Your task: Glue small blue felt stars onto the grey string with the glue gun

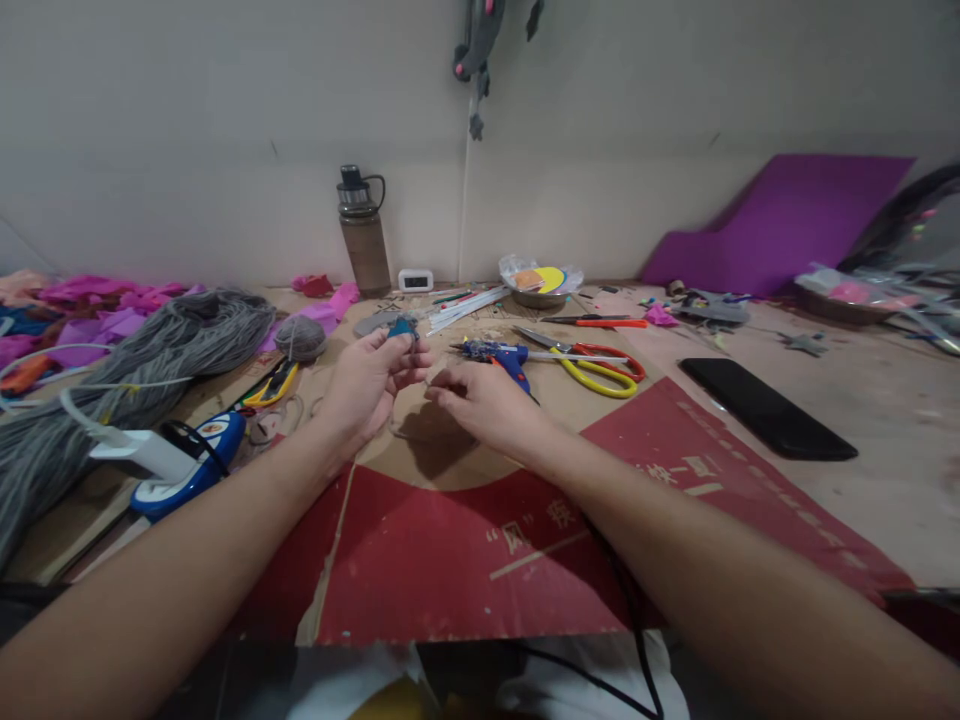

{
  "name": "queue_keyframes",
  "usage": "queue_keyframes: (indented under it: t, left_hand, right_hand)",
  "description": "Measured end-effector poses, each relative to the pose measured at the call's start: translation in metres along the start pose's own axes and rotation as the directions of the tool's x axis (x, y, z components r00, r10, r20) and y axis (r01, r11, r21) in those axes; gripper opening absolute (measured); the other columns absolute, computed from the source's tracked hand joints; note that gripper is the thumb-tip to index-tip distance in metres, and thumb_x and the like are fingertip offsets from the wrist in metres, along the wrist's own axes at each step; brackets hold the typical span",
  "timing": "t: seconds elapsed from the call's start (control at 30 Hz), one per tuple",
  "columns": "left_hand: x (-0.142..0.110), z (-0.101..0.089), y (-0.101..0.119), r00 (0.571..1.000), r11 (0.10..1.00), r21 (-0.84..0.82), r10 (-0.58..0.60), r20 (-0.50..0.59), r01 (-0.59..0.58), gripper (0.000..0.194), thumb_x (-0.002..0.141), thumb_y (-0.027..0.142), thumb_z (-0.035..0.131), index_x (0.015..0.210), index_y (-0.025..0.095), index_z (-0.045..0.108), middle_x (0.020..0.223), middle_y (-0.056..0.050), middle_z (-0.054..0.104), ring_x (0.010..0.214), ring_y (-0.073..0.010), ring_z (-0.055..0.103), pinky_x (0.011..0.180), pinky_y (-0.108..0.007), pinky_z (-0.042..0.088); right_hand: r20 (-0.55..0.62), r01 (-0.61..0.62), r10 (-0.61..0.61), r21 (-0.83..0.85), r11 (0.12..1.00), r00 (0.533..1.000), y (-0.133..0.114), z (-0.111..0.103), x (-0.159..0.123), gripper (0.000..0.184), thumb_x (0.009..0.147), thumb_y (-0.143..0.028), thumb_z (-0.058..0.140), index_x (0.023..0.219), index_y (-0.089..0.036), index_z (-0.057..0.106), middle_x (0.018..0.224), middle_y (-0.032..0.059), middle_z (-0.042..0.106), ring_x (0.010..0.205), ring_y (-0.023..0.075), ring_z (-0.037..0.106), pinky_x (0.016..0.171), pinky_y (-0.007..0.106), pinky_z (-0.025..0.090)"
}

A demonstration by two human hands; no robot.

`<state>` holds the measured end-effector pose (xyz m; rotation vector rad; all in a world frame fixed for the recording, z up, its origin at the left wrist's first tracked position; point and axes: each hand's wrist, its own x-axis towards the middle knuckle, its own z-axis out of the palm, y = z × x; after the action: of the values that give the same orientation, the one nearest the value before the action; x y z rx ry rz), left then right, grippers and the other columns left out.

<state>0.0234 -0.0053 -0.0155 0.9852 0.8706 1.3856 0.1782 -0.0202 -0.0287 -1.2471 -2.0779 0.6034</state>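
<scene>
My left hand [371,385] is raised a little above the cardboard sheet [465,540], its fingers pinched round a small teal-blue piece [403,328]. Close to its right, my right hand [484,400] has its fingers curled together in a pinch; what they hold is too small to make out. The two hands almost touch at the fingertips. Just beyond the right hand lie a blue glue gun [504,358] and yellow-handled scissors [592,370].
A big hank of grey yarn [112,390] and a yarn ball [300,338] lie left, with pink scraps behind. A water bottle [364,235], small clock [415,280], bowl [540,285], white sticks, a black phone [765,408] and purple sheet [780,220] are around.
</scene>
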Motion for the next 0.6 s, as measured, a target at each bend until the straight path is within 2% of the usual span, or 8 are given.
queue_keyframes:
  t: [0.07,0.13,0.2,0.27,0.33,0.4,0.47,0.6]
  left_hand:
    - [0.001,-0.001,0.000,1.000,1.000,-0.009,0.020,0.000,-0.020,0.003,0.079,0.013,0.062,0.077,0.012,0.062,0.072,-0.004,0.067,0.058,-0.0088,0.063,0.056,-0.019,0.052]
    - [0.003,-0.002,0.000,0.999,0.999,-0.017,0.035,-0.009,-0.036,0.003,0.079,0.012,0.062,0.076,0.011,0.062,0.072,-0.005,0.067,0.059,-0.0090,0.063,0.058,-0.020,0.053]
    - [0.004,-0.003,0.000,0.999,0.999,-0.031,0.043,-0.027,-0.044,0.004,0.079,0.011,0.062,0.076,0.011,0.062,0.071,-0.005,0.066,0.059,-0.0094,0.063,0.058,-0.020,0.053]
    - [0.005,-0.004,0.000,0.998,0.998,-0.045,0.046,-0.042,-0.047,0.004,0.079,0.011,0.063,0.076,0.011,0.061,0.070,-0.005,0.066,0.058,-0.0095,0.062,0.058,-0.021,0.053]
    - [0.005,-0.004,0.001,0.998,0.997,-0.051,0.046,-0.051,-0.049,0.005,0.079,0.012,0.063,0.075,0.011,0.061,0.070,-0.005,0.066,0.058,-0.0095,0.062,0.058,-0.021,0.053]
    - [0.006,-0.004,0.001,0.998,0.998,-0.050,0.043,-0.054,-0.046,0.006,0.080,0.012,0.063,0.074,0.011,0.061,0.070,-0.005,0.066,0.058,-0.0093,0.062,0.059,-0.021,0.053]
    - [0.007,-0.005,0.001,0.997,0.998,-0.053,0.036,-0.061,-0.039,0.007,0.080,0.012,0.062,0.074,0.011,0.061,0.069,-0.004,0.065,0.058,-0.0092,0.062,0.059,-0.020,0.053]
    - [0.009,-0.009,-0.001,0.996,0.997,-0.077,0.025,-0.082,-0.032,0.009,0.082,0.010,0.060,0.074,0.011,0.061,0.069,-0.005,0.066,0.058,-0.0096,0.062,0.058,-0.020,0.053]
  right_hand:
    - [-0.063,-0.031,0.028,-0.047,0.998,0.998,0.006,-0.015,0.004,0.032,0.093,-0.035,0.048,0.072,-0.019,0.065,0.066,0.0017,0.063,0.061,0.0143,0.052,0.057,0.027,0.033]
    - [-0.227,-0.125,0.081,-0.186,0.975,0.971,0.016,-0.030,0.007,0.038,0.095,-0.041,0.043,0.075,-0.018,0.065,0.070,0.0050,0.065,0.064,0.0166,0.055,0.059,0.028,0.034]
    - [-0.318,-0.288,0.168,-0.380,0.879,0.933,0.028,-0.041,0.009,0.034,0.092,-0.042,0.049,0.085,-0.014,0.068,0.082,0.0125,0.070,0.073,0.0215,0.061,0.064,0.031,0.038]
    - [-0.231,-0.360,0.276,-0.550,0.754,0.933,0.040,-0.044,0.011,0.041,0.089,-0.047,0.055,0.090,-0.008,0.069,0.090,0.0223,0.070,0.082,0.0273,0.064,0.068,0.034,0.042]
    - [-0.107,-0.339,0.353,-0.627,0.701,0.929,0.052,-0.040,0.011,0.043,0.086,-0.048,0.058,0.091,-0.007,0.070,0.094,0.0248,0.071,0.086,0.0299,0.066,0.072,0.035,0.045]
    - [-0.081,-0.330,0.365,-0.632,0.701,0.928,0.060,-0.034,0.012,0.034,0.083,-0.039,0.059,0.093,-0.008,0.070,0.097,0.0243,0.071,0.090,0.0303,0.068,0.073,0.034,0.046]
    - [-0.130,-0.397,0.396,-0.562,0.726,0.909,0.065,-0.031,0.013,0.027,0.080,-0.028,0.058,0.096,-0.009,0.069,0.097,0.0229,0.071,0.090,0.0293,0.068,0.071,0.032,0.046]
    - [-0.221,-0.536,0.491,-0.255,0.805,0.843,0.061,-0.036,0.018,0.027,0.075,-0.024,0.058,0.099,-0.012,0.062,0.090,0.0148,0.070,0.079,0.0245,0.066,0.064,0.029,0.046]
